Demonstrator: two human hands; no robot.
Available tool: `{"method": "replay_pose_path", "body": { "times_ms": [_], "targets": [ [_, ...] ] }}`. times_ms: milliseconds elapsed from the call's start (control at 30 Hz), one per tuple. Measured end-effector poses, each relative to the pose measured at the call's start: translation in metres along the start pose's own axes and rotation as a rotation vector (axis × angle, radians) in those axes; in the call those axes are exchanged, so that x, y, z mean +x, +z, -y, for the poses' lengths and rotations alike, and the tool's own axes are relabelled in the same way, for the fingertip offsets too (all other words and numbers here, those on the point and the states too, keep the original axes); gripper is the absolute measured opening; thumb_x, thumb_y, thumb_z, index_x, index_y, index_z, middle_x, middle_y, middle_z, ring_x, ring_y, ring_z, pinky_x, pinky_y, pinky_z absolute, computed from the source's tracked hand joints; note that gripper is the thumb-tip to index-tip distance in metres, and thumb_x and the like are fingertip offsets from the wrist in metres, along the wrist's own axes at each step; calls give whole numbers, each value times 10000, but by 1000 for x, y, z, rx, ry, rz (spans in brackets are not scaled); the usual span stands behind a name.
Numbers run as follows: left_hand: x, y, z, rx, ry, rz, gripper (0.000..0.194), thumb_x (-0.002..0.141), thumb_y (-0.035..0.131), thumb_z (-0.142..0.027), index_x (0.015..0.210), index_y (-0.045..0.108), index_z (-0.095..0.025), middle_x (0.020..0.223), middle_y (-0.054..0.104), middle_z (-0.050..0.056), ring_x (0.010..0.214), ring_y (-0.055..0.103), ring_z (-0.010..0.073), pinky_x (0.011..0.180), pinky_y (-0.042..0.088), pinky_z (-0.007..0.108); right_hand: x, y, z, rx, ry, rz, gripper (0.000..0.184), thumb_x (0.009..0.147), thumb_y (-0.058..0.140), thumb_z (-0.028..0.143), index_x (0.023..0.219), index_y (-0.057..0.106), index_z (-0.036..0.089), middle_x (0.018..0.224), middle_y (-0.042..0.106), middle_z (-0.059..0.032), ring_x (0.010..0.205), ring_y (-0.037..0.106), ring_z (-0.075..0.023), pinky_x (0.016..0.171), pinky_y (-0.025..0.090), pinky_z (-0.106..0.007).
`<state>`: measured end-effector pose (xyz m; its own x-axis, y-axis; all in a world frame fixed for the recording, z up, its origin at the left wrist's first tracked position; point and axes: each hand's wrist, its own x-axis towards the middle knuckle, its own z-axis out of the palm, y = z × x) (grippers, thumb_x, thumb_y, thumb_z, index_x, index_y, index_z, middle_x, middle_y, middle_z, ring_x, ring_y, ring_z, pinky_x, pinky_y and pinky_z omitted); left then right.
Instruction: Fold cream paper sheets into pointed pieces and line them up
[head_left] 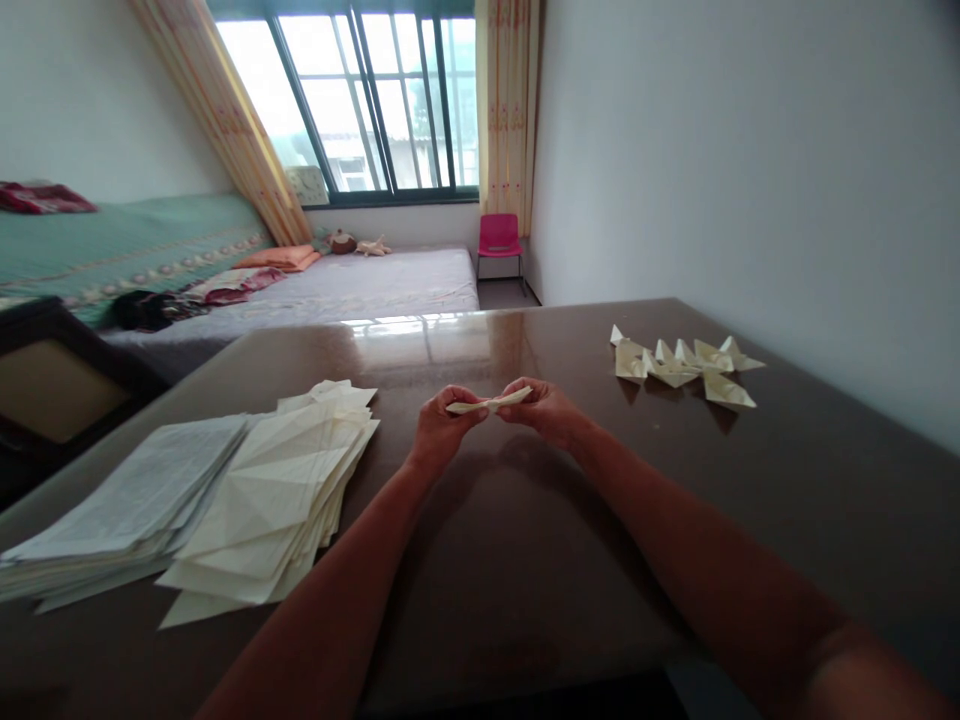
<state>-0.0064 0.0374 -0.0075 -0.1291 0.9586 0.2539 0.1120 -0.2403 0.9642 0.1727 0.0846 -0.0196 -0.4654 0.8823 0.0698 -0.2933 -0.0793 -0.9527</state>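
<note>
Above the middle of the brown table, both my hands pinch one small piece of folded cream paper (pixel 493 403). My left hand (pixel 448 416) grips its left end, with the thumb along the near side. On the opposite end, the fingers of my right hand (pixel 541 408) are closed round the paper. The paper is narrow and spreads out to both sides from a middle point; its finer folds are too small to make out. Several finished-looking folded paper boats (pixel 675 362) stand in a cluster at the right. To the left lies a stack of creased cream sheets (pixel 281 480).
Beside the creased sheets is a pile of printed papers (pixel 142 490) on the glossy brown table (pixel 510 560). A dark chair (pixel 60 385) stands at the left edge. Behind are a bed (pixel 390 280), a pink chair (pixel 499 238) and a window; a white wall borders the right.
</note>
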Motion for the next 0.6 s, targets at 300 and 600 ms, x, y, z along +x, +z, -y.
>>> {"method": "replay_pose_path", "body": {
  "times_ms": [300,600],
  "targets": [
    [2,-3,-2,-261,-101,132,371,611,786,-364,853,613,-142,759,653,-7,708,617,115,744,547,289,3,-7,0,-86,-26,-28,328,557,833,353,800,706,174,739,701,-28,699,634,-150,680,524,-282],
    [5,-2,-1,-193,-63,55,327,607,787,-355,791,630,-134,702,644,-17,651,616,110,712,579,297,-1,-6,10,-182,18,-24,371,565,823,384,857,701,190,702,697,-22,632,626,-135,587,479,-245]
  ]
}}
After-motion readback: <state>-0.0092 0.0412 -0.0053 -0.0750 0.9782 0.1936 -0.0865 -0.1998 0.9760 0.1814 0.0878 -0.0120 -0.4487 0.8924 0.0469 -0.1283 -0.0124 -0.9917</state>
